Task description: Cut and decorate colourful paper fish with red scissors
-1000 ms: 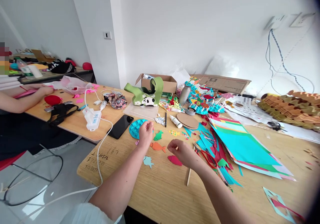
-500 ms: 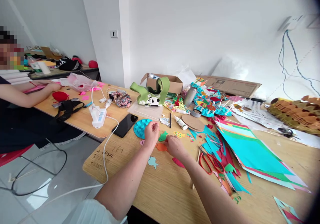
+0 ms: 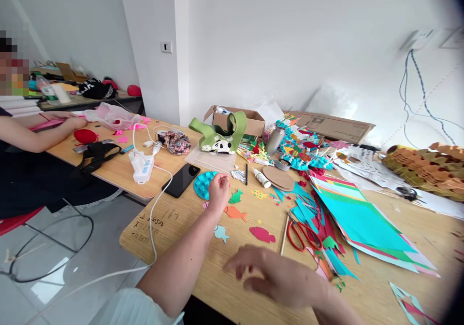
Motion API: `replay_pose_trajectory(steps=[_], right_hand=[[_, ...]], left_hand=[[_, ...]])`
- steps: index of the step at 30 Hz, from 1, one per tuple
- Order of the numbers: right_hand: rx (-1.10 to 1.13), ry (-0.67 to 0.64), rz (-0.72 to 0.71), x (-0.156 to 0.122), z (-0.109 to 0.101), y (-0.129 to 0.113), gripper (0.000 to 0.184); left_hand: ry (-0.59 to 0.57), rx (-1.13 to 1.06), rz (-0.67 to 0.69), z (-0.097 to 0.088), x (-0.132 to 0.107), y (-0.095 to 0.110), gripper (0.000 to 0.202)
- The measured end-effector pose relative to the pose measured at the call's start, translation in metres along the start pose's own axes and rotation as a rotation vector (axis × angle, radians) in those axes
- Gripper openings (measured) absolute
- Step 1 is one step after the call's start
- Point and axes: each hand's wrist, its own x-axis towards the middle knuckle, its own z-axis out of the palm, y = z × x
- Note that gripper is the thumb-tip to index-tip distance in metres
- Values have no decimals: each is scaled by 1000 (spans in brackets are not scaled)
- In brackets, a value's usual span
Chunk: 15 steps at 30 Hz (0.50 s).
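1. From my remote seat, I judge this work to be partway along: 6 cut-paper fish lie separately on the bench, and I see none fixed to anything. Uncut coloured sheets and loose scraps remain at right.
2. The nearest piece is a round teal textured paper disc, lying flat beside a black smartphone. Its surface looks moulded into scales.
3. The left hand sits at the disc's right edge. Its grip looks pressed together, fingers bunched, but I cannot tell whether it pinches anything.
4. The right hand is blurred above the near part of the bench, its grip spread and nothing visible in it.
5. Fish noted: a small pink paper fish just beside the left hand, an orange paper fish, a red paper fish, a pale blue paper fish, a green paper fish and a yellow spotted paper fish.
6. Nearby are red-handled steel scissors and a thin wooden stick, both beside a fanned stack of coloured paper sheets.
7. At far left, a co-worker's hand rests on a pink paper strip.
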Motion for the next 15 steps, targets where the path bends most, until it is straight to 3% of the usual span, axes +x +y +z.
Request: replay_pose_trajectory(steps=[3,5,9,15], right_hand=[[-149,341,273,21,-19,31,16],[-266,466,411,38,-31,51,13],[-351,507,475,61,-40,76,18],[-402,458,531,71,-43,90,16]], left_hand=[[0,6,-1,0,0,-1,14],[3,13,3,0,1,-3,13],[8,21,5,0,1,-4,13],[-5,16,-9,1,1,-3,14]])
